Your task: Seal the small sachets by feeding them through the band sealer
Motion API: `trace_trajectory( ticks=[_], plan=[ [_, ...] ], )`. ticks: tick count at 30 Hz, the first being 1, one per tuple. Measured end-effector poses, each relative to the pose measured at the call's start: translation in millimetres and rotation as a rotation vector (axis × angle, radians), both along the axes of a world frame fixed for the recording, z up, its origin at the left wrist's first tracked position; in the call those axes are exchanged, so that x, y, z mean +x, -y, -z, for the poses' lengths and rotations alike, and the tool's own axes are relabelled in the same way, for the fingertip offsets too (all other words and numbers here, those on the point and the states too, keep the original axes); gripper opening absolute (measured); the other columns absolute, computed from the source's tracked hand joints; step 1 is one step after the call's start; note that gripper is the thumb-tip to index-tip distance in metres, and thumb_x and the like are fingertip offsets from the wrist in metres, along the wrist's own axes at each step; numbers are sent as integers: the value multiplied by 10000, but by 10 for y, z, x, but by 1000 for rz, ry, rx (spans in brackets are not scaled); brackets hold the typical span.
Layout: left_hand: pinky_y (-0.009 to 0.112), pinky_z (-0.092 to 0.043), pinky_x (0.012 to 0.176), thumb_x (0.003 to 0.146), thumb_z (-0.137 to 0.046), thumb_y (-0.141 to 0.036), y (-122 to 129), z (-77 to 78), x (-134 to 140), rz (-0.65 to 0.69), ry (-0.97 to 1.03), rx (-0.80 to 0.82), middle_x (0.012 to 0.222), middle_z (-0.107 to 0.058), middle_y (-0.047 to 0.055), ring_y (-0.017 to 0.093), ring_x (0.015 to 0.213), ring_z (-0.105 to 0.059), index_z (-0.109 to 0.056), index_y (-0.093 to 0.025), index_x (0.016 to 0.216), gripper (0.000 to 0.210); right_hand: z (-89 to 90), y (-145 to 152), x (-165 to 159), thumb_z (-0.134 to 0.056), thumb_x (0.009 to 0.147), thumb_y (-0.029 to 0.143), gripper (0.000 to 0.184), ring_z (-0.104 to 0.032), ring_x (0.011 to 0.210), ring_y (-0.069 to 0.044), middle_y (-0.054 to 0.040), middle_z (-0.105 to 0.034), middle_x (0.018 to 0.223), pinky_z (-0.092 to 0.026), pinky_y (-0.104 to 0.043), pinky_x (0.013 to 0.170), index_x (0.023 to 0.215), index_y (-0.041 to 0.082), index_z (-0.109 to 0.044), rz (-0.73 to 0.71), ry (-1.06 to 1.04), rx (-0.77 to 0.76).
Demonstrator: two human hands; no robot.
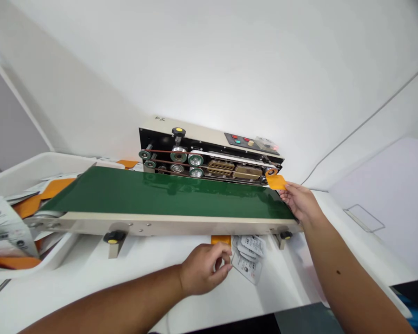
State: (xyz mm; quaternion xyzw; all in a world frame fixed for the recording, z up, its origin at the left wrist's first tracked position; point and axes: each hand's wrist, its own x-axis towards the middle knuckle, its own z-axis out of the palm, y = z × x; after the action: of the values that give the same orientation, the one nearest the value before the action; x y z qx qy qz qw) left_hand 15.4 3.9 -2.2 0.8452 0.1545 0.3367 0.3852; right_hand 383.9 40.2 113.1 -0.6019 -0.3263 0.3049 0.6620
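Note:
My right hand (301, 202) is closed on the edge of a small orange pouch (276, 182). The pouch sits at the right-hand end of the band sealing machine (212, 155), by its rollers, above the green conveyor belt (160, 192). In front of the conveyor, my left hand (207, 269) hovers low with fingers curled and a gap between thumb and forefinger; nothing shows in it. Just beside its fingertips lie several white printed packets (249, 255) in a loose overlapping pile. An orange packet (221, 239) lies behind that hand, partly under the conveyor's edge.
At the left end of the belt, a white bin (61, 253) holds many orange and white packets (12, 227). Black knobs (114, 237) stick out from the conveyor's front. A white wall stands behind the machine, and a pale container (308, 269) is partly hidden by my right forearm.

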Motion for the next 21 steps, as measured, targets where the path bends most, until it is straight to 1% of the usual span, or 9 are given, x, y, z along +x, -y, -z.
trace_trajectory(
  ticks=[4, 6, 11, 13, 14, 15, 17, 19, 21],
  plan=[
    [250, -432, 602, 870, -555, -178, 4, 9, 1, 0, -3, 17, 815, -724, -10, 150, 629, -623, -502, -234, 1003, 154, -7, 15, 59, -723, 759, 148, 149, -578, 434, -82, -9, -660, 549, -495, -125, 413, 905, 133, -696, 59, -6, 19],
    [251, -430, 603, 866, -557, -176, 5, 17, 2, 5, -4, 22, 827, -725, -10, 149, 629, -622, -500, -235, 1001, 158, -2, 27, 62, -721, 763, 144, 154, -578, 431, -83, -12, -667, 552, -495, -123, 409, 914, 133, -697, 68, -10, 9],
    [250, -438, 607, 869, -555, -170, 2, 10, -5, 10, -4, 32, 823, -717, -9, 152, 634, -618, -491, -233, 977, 141, -20, -29, -90, -786, 785, 216, 290, -633, 500, -110, -61, -742, 692, -556, -175, 470, 1048, 142, -690, -46, 49, -71],
    [251, -449, 619, 876, -547, -168, 0, -2, -11, 4, -8, 39, 823, -713, -9, 154, 647, -621, -492, -233, 973, 129, -51, -64, -164, -793, 800, 275, 363, -644, 527, -128, -70, -749, 723, -540, -193, 467, 1115, 142, -672, -81, 138, -130],
    [251, -453, 624, 880, -544, -168, -1, -7, -12, 3, -11, 43, 825, -712, -9, 155, 652, -623, -495, -233, 973, 123, -67, -69, -194, -792, 805, 309, 402, -640, 532, -133, -68, -748, 732, -519, -196, 456, 1147, 140, -667, -62, 209, -159],
    [251, -456, 625, 882, -543, -169, -3, -12, -12, 1, -16, 48, 827, -712, -9, 156, 656, -625, -499, -233, 974, 120, -79, -58, -222, -789, 808, 344, 434, -630, 535, -134, -64, -744, 743, -497, -199, 451, 1172, 141, -667, -11, 298, -176],
    [256, -463, 631, 879, -550, -170, -9, -14, -6, -8, -44, 66, 830, -713, -9, 161, 670, -634, -518, -231, 978, 121, -80, 23, -288, -768, 824, 408, 455, -617, 572, -135, -53, -736, 795, -482, -212, 482, 1197, 160, -687, 164, 511, -150],
    [275, -492, 679, 870, -581, -184, -20, -2, 7, -18, -107, 99, 850, -719, 1, 181, 723, -656, -553, -229, 983, 125, -24, 189, -399, -714, 869, 438, 410, -631, 668, -149, -50, -727, 864, -506, -239, 574, 1196, 191, -711, 350, 706, -38],
    [323, -529, 812, 867, -638, -235, -36, 33, 21, -1, -192, 142, 964, -739, 32, 223, 874, -688, -601, -229, 1047, 184, 100, 417, -576, -649, 922, 410, 346, -648, 760, -172, -60, -720, 906, -529, -277, 668, 1186, 199, -724, 444, 832, 125]
  ],
)
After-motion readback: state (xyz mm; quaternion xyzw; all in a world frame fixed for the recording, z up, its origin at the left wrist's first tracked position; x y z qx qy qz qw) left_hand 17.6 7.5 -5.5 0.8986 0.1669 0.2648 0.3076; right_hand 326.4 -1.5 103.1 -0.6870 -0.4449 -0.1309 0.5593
